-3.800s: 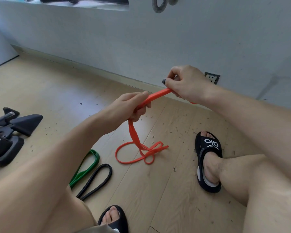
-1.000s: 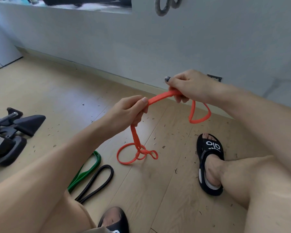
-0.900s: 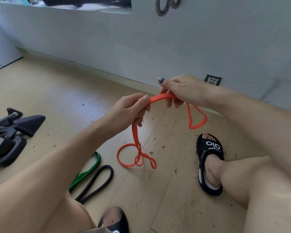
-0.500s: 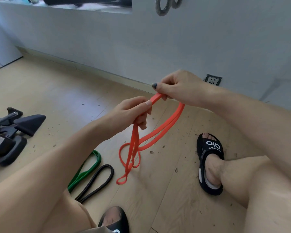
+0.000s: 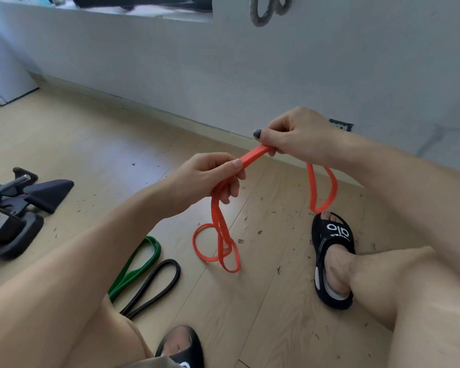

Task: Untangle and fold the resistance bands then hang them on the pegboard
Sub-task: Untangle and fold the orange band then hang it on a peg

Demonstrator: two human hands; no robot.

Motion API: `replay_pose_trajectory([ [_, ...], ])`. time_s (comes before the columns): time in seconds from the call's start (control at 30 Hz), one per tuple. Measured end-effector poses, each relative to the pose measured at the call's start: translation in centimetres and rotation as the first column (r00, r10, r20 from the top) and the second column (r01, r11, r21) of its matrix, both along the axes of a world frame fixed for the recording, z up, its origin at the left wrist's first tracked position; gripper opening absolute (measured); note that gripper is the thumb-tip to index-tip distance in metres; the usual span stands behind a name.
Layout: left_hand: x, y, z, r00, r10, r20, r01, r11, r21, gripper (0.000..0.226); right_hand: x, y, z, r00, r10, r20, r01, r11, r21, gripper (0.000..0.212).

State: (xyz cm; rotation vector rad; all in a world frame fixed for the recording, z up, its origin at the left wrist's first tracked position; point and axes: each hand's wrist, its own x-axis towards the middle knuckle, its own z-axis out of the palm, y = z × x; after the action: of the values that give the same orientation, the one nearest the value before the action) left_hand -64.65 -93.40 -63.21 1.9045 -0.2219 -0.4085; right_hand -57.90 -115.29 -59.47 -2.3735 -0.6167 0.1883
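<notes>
three bands are seen at floor level. open wooden floor [image 5: 263, 301] is left between the two legs and toward the wall [image 5: 223, 75], bounded by the skirting along the wall base; a dark piece of equipment [image 5: 16, 208] is set at the left edge, partly cut off. the orange band [image 5: 223, 235] is held up over the floor near the middle: a short flat stretch is pulled straight between the hands, a doubled length is dropped from the left hand [image 5: 210, 179] to loose loops lying on the floor, and a smaller loop is hung below the right hand [image 5: 295, 136], above a black sandal [image 5: 332, 258]. left grip: fingers curled round the orange band. right grip: band pinched under thumb and fingers. the green band [image 5: 141, 261] and black band [image 5: 154, 285] are laid side by side on the floor at lower left, near ends hidden behind the left leg. a grey looped item [image 5: 260, 11] on the wall is cut off by the top edge. a wall socket [image 5: 340, 126] is half hidden behind the right wrist. a second sandal [image 5: 181, 346] is cut off at the bottom edge. how the floor loops cross is hard to make out.
</notes>
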Motion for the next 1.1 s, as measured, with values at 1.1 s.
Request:
replay_pose_trajectory([
  [1.1,-0.2,-0.2,0.0,1.000,0.020,0.016,-0.020,0.999,0.031,0.035,0.4,-1.1,-0.3,0.999,-0.020,-0.048,0.018,0.999,-0.042,0.051],
])
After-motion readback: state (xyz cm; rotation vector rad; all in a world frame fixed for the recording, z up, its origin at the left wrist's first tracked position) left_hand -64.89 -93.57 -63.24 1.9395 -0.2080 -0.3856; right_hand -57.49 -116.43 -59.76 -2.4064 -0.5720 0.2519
